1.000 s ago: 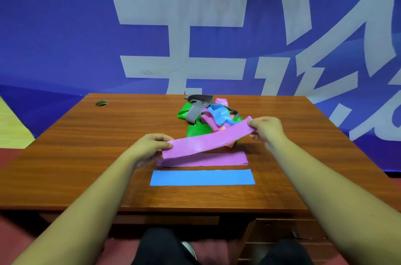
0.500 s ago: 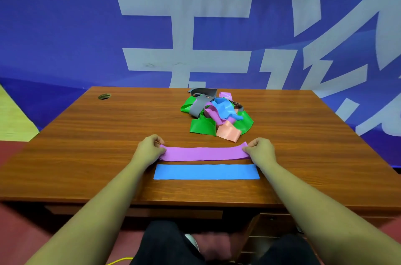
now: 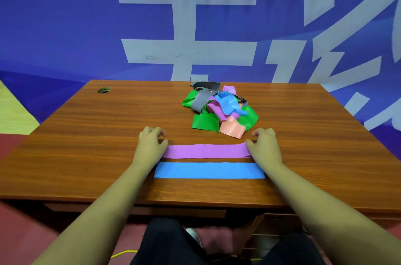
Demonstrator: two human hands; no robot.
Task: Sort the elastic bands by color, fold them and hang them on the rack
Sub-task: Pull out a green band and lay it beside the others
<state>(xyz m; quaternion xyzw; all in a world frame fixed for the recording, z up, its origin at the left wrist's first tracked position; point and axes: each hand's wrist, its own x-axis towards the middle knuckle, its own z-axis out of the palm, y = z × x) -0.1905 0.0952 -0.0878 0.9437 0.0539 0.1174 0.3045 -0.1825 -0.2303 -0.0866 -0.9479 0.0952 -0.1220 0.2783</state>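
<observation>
A: Blue band (image 3: pixel 209 170) lies flat near the desk (image 3: pixel 86 156) edge. Purple band (image 3: pixel 206 151) sits just beyond it, parallel.
B: Left hand (image 3: pixel 152 145) and right hand (image 3: pixel 263 147) curl on its ends; pinch or press, unclear. The person should smooth it square before letting go. Pile (image 3: pixel 217 110) sits beyond.

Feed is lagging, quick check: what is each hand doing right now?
Left hand: holding the purple band by its left end.
Right hand: holding the same band's right end.

Ahead of me, the blue banner (image 3: pixel 65 26) behind the worktop (image 3: pixel 108 123) carries big pale Chinese characters (image 3: pixel 184 48). The frame crops their tops and the worktop hides their feet, so I cannot read any of them for certain.
</observation>
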